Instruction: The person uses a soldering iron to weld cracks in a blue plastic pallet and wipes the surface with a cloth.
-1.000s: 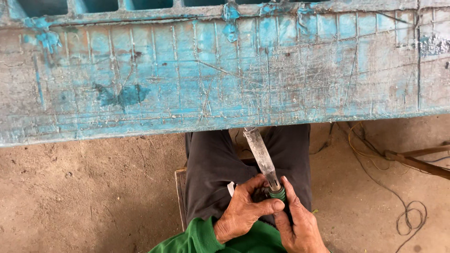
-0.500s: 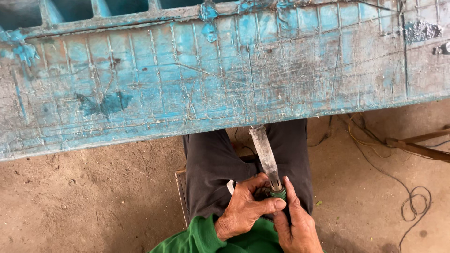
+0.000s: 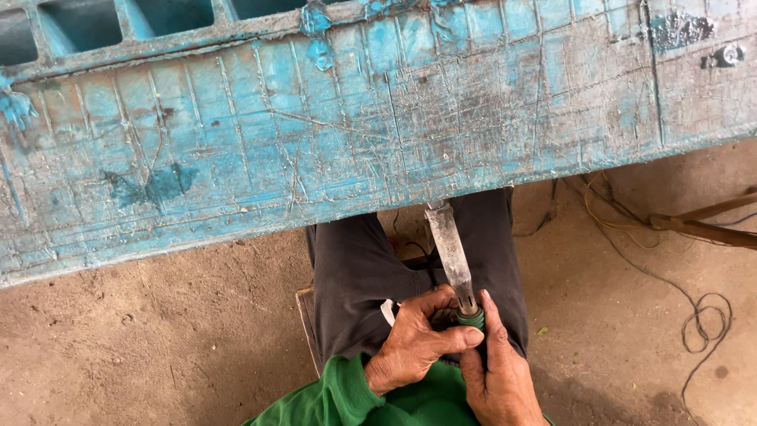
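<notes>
Head cam, looking down: both hands are wrapped around one tool, a grey metal rod (image 3: 451, 251) with a green collar (image 3: 471, 319) near the grip. The left hand (image 3: 414, 345) is closed around the collar end and the right hand (image 3: 498, 371) is clamped just beside it. The rod sits over the lap in dark trousers (image 3: 355, 268), its tip touching the lower edge of one scratched blue panel (image 3: 315, 142). My take: keep both wrists locked and the tip steady. One loose wire (image 3: 702, 323) lies on the dirt floor (image 3: 142, 339).
</notes>
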